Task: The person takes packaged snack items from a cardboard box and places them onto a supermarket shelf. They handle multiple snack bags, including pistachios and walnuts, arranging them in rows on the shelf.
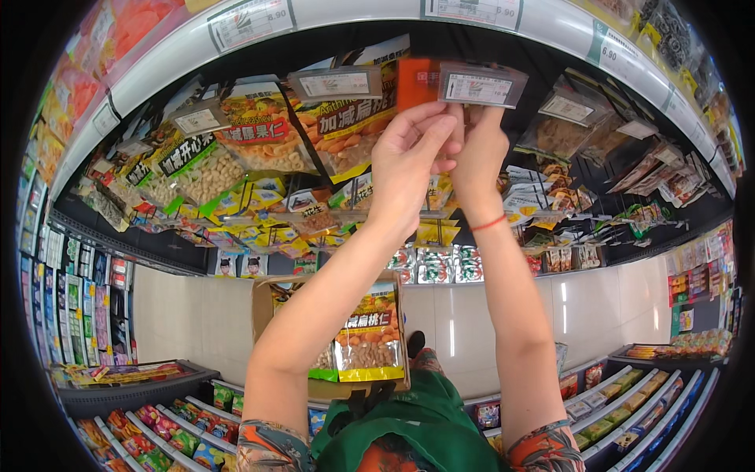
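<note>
Both arms reach up to the hanging rack. My left hand [413, 153] has its fingers curled just under an orange packet [416, 82] and a clear price tag holder [483, 85]; whether it grips anything is unclear. Close beside it, my right hand [481, 147], with a red cord [488, 223] at the wrist, reaches up behind that holder, which hides its fingertips. Left of the hands hang an almond bag [348, 124] and a cashew bag [259, 130]. Below my left forearm, an open cardboard box [404, 330] holds more nut bags [368, 336].
A white shelf edge [365, 13] with price labels curves above the rack. Pistachio bags [206, 171] hang at the left and dried-food packets [566, 124] at the right. Small snack packets fill the lower hooks. Sloping snack shelves [171, 425] stand behind, near the green apron [407, 419].
</note>
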`<state>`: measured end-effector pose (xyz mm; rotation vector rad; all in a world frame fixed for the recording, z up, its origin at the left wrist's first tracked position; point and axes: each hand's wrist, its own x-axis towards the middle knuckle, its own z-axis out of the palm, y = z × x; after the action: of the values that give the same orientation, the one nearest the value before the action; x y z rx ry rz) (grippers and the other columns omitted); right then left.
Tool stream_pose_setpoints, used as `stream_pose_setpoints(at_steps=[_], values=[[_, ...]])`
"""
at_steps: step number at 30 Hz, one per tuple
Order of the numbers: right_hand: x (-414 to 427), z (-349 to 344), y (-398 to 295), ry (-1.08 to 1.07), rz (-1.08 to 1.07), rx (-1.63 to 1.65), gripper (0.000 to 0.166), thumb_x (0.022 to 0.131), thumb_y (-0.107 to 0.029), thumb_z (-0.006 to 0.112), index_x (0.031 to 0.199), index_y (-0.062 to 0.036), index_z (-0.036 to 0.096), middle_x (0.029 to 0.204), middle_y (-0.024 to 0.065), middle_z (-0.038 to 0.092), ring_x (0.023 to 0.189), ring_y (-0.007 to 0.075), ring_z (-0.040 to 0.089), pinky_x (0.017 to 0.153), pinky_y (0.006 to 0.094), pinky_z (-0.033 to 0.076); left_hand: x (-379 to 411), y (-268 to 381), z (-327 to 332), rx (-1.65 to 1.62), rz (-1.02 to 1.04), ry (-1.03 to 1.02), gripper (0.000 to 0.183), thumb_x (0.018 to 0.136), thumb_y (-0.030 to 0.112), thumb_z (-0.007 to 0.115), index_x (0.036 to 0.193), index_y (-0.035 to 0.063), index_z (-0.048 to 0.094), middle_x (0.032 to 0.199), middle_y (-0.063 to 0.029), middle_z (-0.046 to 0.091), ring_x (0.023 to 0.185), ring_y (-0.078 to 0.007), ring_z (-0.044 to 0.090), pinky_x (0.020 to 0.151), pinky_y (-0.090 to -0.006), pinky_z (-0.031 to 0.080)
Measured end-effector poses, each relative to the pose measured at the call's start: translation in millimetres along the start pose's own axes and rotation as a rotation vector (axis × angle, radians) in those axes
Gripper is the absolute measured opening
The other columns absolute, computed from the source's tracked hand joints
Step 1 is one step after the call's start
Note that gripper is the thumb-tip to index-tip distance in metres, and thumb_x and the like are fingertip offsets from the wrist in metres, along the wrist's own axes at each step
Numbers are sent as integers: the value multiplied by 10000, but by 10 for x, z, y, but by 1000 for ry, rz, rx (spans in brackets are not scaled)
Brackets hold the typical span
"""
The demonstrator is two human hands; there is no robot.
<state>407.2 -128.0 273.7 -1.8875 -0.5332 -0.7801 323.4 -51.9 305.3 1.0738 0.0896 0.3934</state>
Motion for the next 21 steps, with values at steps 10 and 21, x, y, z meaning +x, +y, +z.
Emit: stream_pose_setpoints(at_steps=[10, 21], values=[[-816, -202, -501, -67, 24, 184, 541, 950, -148, 610, 1438, -68, 389, 671, 93, 614, 571, 237, 643, 531, 337, 494, -536, -32, -418, 58, 62, 4, 260, 968, 141, 624, 1213, 55, 618, 1038, -7, 645, 914, -72, 599, 783, -231, 495], [-1616, -220, -968, -215, 66, 150, 509, 935, -108, 629, 1408, -77, 443, 669, 88, 615, 564, 218, 645, 524, 332, 498, -1246, 10, -1095, 61, -7, -63, 299, 964, 91, 617, 1258, 41, 600, 1073, -38, 651, 949, -98, 611, 828, -262, 512]])
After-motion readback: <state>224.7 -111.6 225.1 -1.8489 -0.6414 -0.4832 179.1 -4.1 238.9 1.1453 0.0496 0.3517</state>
